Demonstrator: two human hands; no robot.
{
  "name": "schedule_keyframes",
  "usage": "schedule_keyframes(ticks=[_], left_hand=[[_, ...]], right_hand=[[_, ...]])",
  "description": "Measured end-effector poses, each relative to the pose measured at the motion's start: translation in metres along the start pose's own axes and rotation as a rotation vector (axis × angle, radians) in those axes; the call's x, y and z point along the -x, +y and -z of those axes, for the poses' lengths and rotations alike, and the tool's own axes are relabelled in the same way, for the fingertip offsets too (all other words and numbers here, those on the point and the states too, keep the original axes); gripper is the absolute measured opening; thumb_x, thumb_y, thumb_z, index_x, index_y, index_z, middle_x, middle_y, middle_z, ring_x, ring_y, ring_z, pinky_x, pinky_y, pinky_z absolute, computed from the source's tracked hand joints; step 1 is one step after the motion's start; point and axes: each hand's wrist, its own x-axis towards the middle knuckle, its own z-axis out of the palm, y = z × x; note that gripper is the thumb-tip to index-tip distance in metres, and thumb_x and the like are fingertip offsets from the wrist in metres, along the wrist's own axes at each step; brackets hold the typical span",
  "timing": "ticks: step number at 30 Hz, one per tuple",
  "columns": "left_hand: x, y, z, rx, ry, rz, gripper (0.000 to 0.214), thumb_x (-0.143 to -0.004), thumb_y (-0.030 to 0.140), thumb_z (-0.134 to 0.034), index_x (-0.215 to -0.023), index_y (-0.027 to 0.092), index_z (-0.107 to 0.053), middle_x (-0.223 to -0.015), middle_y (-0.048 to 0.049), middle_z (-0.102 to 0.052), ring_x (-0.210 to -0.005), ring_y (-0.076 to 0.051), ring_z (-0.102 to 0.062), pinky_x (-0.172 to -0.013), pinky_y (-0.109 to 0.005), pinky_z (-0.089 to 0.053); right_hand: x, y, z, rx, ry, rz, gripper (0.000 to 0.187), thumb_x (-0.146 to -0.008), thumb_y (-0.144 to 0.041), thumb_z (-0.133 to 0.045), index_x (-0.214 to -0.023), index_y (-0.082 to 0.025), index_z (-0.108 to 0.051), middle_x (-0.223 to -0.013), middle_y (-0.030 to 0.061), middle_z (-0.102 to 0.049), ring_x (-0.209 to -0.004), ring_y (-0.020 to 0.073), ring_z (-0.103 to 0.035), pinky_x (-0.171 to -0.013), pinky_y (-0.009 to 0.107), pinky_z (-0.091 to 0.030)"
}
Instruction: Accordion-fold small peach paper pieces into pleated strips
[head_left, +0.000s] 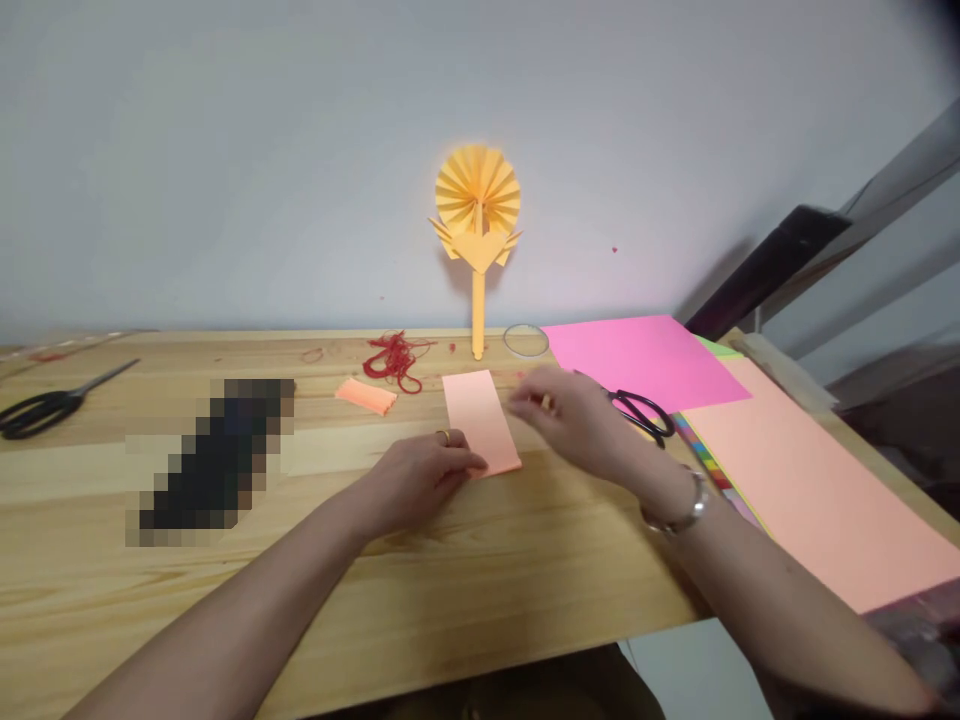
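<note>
A small sheet of pale peach paper [481, 415] lies on the table in front of me, with a narrow fold along its near edge. My left hand [420, 478] is closed on the near left corner of that paper, thumb and fingers at the fold. Just off the paper's right side, my right hand [566, 418] hovers with its fingers curled in, a little blurred; I see no paper in it. Left of the paper rests a pleated orange paper piece [366, 396], and behind that is a tangle of red string [397, 358].
A yellow paper fan [478, 195] stands against the wall. Black-handled scissors [645, 412] lie beside a pink sheet [645, 360] and a large peach sheet [817, 480] on the right. Other scissors [52, 408], a pixelated dark object [217, 455] and a thin ring [526, 341] are on the table.
</note>
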Motion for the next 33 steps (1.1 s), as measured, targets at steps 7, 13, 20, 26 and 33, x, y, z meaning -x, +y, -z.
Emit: schedule_keyframes(ticks=[7,13,20,26,33], left_hand=[[-0.001,0.001,0.000,0.007,-0.022,0.049,0.022,-0.086,0.019,-0.041,-0.091,0.024,-0.062,-0.090,0.0003,-0.063,-0.081,-0.015,-0.058,-0.068,-0.025,-0.042],[-0.001,0.001,-0.002,0.014,-0.019,0.059,0.022,-0.088,0.024,-0.040,-0.093,0.024,-0.061,-0.093,0.0001,-0.063,-0.083,-0.015,-0.058,-0.071,-0.026,-0.041],[-0.003,0.004,0.001,0.026,-0.032,0.123,0.016,-0.086,0.023,-0.041,-0.086,0.023,-0.056,-0.085,0.0021,-0.061,-0.073,-0.013,-0.055,-0.063,-0.024,-0.038],[-0.004,0.003,0.001,-0.020,-0.049,0.221,0.005,-0.080,0.023,-0.046,-0.075,0.021,-0.047,-0.066,0.0040,-0.054,-0.060,-0.013,-0.047,-0.056,-0.024,-0.033],[-0.005,0.004,0.002,0.003,-0.053,0.126,0.013,-0.085,0.020,-0.040,-0.088,0.023,-0.052,-0.089,0.0022,-0.061,-0.075,-0.014,-0.055,-0.064,-0.025,-0.037]], right_hand=[[0.004,0.025,-0.027,0.127,-0.231,-0.021,0.012,-0.081,-0.015,-0.056,-0.079,-0.017,-0.067,-0.083,0.0038,-0.063,-0.079,0.0152,-0.055,-0.069,0.027,-0.040],[0.003,0.039,-0.036,0.073,-0.202,0.017,0.011,-0.082,-0.020,-0.059,-0.076,-0.019,-0.067,-0.077,0.0015,-0.061,-0.080,0.0140,-0.052,-0.069,0.025,-0.038],[0.008,0.026,-0.050,0.115,-0.050,0.006,0.022,-0.077,-0.034,-0.066,-0.069,-0.016,-0.056,-0.079,0.0035,-0.054,-0.087,0.0180,-0.045,-0.076,0.029,-0.038],[0.014,0.015,-0.055,0.219,-0.048,-0.041,0.027,-0.076,-0.037,-0.065,-0.083,-0.015,-0.052,-0.099,0.0090,-0.049,-0.096,0.0227,-0.040,-0.085,0.036,-0.037],[0.013,0.021,-0.041,0.312,-0.130,-0.178,0.024,-0.078,-0.034,-0.061,-0.087,-0.015,-0.052,-0.103,0.0114,-0.048,-0.096,0.0249,-0.041,-0.082,0.039,-0.039]])
